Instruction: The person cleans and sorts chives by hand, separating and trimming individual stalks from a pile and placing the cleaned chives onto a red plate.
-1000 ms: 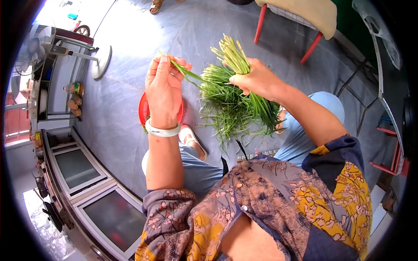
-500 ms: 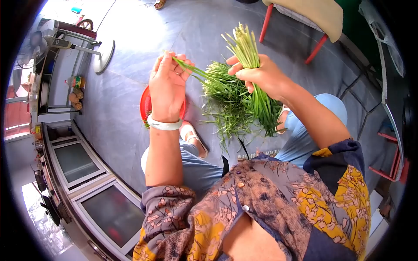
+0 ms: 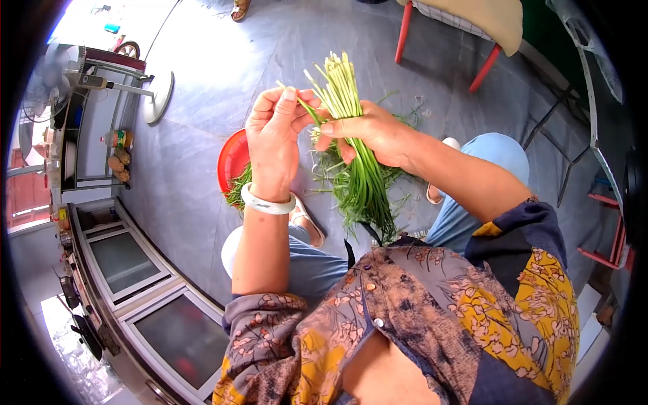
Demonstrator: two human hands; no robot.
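Note:
My right hand (image 3: 383, 135) is wrapped round a thick bunch of garlic chives (image 3: 368, 192), pale stem ends up and green leaves hanging down. Beside it, my left hand (image 3: 273, 145), with a white bangle at the wrist, pinches a thin chive stalk (image 3: 308, 111) between thumb and fingers. The stalk's lower part meets the bunch near my right thumb. More loose chives (image 3: 327, 166) lie on the floor behind the bunch, partly hidden by it. Left of my left wrist stands a red basin (image 3: 225, 156) with green bits (image 3: 239, 187) in it.
A standing fan (image 3: 159, 98) is at upper left, near a bottle (image 3: 121, 139) and brown lumps (image 3: 119, 162) on a shelf. Glass-fronted cabinets (image 3: 125, 256) line the left side. A red-legged seat (image 3: 405, 30) stands at upper right. Another person's foot (image 3: 239, 9) shows at the top.
The bunch in my right hand has shifted left and a little down. My hands are now close together, and the stalk in my left hand points up instead of trailing rightward.

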